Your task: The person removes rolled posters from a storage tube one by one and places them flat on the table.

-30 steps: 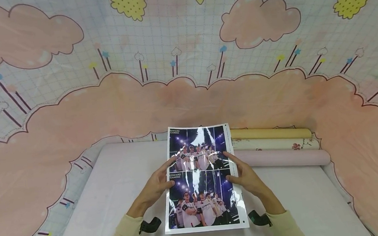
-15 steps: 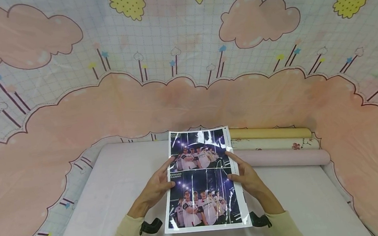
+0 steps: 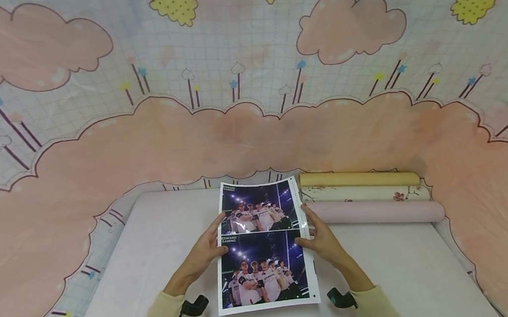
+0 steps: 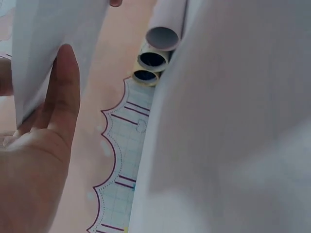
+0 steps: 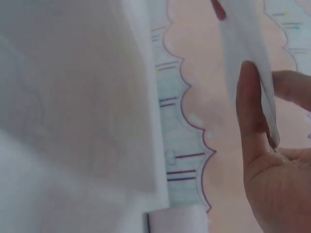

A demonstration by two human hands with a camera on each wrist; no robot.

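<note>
A glossy printed sheet (image 3: 263,247) is held up over the white table, its face tilted toward the head camera. Two near-identical group photos are printed on it, one above the other, each lettered "EDWARD GAMING". My left hand (image 3: 201,257) grips its left edge, thumb in front and fingers behind. On the opposite edge my right hand (image 3: 328,244) pinches it the same way. Both wrist views show the sheet's plain white back, with fingers of the left hand (image 4: 48,141) and the right hand (image 5: 272,170) lying against it.
At the table's (image 3: 153,246) back right lie three rolls side by side: a yellow roll (image 3: 358,179), a flowered roll (image 3: 368,193) and a pink roll (image 3: 379,212). A cloud-patterned cloth (image 3: 252,133) hangs behind the table.
Both hands have shifted slightly left with the sheet, and its top edge sits lower. The bright glare across the photos has mostly gone. The grip looks the same.
</note>
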